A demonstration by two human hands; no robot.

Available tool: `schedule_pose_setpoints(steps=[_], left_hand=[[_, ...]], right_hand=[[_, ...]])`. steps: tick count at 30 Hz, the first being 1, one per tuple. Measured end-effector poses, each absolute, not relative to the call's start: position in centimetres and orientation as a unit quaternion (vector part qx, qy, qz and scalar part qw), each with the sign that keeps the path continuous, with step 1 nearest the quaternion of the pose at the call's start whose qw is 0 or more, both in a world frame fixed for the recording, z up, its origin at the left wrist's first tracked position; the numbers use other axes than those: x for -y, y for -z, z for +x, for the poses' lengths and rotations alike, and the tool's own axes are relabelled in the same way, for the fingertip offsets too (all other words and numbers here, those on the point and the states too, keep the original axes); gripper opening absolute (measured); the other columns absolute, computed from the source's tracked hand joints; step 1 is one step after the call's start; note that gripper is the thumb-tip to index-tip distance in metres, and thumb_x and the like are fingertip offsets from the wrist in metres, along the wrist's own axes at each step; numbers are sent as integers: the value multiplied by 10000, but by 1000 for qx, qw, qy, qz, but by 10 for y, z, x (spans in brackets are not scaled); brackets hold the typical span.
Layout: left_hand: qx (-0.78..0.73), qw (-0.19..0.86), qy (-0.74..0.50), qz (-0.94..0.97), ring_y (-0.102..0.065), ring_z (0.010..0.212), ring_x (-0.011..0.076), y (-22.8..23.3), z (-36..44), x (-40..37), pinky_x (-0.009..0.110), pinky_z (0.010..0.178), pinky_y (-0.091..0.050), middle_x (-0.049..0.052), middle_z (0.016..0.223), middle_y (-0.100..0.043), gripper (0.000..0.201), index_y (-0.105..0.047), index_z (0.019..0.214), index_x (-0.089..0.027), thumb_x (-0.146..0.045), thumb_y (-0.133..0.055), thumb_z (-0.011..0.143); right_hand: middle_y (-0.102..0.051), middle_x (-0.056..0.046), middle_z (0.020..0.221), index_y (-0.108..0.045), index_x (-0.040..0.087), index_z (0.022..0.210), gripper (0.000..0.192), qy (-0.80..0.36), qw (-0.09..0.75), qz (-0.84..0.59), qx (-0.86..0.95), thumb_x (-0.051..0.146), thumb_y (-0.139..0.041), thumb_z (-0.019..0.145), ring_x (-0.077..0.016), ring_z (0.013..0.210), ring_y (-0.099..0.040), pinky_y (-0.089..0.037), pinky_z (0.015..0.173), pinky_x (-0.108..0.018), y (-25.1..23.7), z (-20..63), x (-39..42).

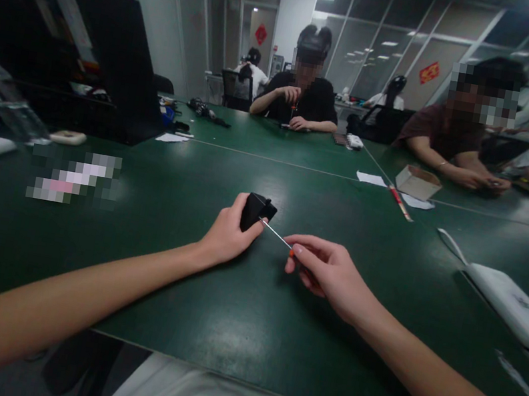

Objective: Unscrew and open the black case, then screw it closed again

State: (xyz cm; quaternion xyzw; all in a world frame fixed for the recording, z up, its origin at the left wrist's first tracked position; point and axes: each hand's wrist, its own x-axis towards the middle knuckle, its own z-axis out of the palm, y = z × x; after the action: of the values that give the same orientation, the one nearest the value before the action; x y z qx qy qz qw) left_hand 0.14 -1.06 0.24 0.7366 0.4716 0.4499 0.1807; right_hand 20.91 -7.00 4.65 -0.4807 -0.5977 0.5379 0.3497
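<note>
My left hand (234, 228) is closed around a small black boxy device (255, 211) with a little knob on its top edge, held at the table's middle. In my right hand (327, 266) is a screwdriver (277, 234), gripped between thumb and fingers at its orange handle, which the fingers mostly hide. Its thin metal shaft points up and left, and the tip meets the near right side of the black device. Whether the tip sits in a screw is too small to tell.
The green table (180, 218) carries a white power bank (513, 304) with a strap at right, and a small open box (418, 182) beyond it. A plastic bottle (3, 90) and large black case (115, 58) stand at left. Across the table a person (297, 99) works with a tool.
</note>
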Motion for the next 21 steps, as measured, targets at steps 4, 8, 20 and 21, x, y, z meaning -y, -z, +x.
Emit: schedule_pose_setpoints(steps=[4,8,20,21], left_hand=[[-466,185,-446,741,-553,645,154,-3,1,12,258,603,-407,-10,774,-592,307,-489,1087,-197,-410,-576,883],[-463,188,-442,745,-550,637,157,-3,1,13,257,592,-399,-10,768,-591,305,-489,1084,-199,-413,-572,883],[-476,190,-440,738,-553,643,170,-4,0,11,266,601,-394,-2,760,-587,334,-494,1098,-196,-442,-565,884],[-476,189,-440,738,-556,648,171,-4,0,10,267,603,-396,1,766,-591,334,-495,1099,-195,-440,-566,883]], right_hand=[[-620,3,761,-640,166,1181,420,-519,336,-498,608,366,-688,815,-69,419,-495,-295,327,-180,-48,207,72],[-585,24,697,-672,152,1122,383,-516,344,-510,596,343,-711,792,-45,393,-408,-264,328,-184,-47,204,73],[-660,-51,912,-640,173,1166,431,-505,364,-484,615,396,-701,802,-77,493,-503,-326,371,-190,-44,214,67],[-644,-44,916,-643,175,1164,438,-499,371,-485,615,395,-716,793,-70,489,-492,-317,370,-190,-44,215,66]])
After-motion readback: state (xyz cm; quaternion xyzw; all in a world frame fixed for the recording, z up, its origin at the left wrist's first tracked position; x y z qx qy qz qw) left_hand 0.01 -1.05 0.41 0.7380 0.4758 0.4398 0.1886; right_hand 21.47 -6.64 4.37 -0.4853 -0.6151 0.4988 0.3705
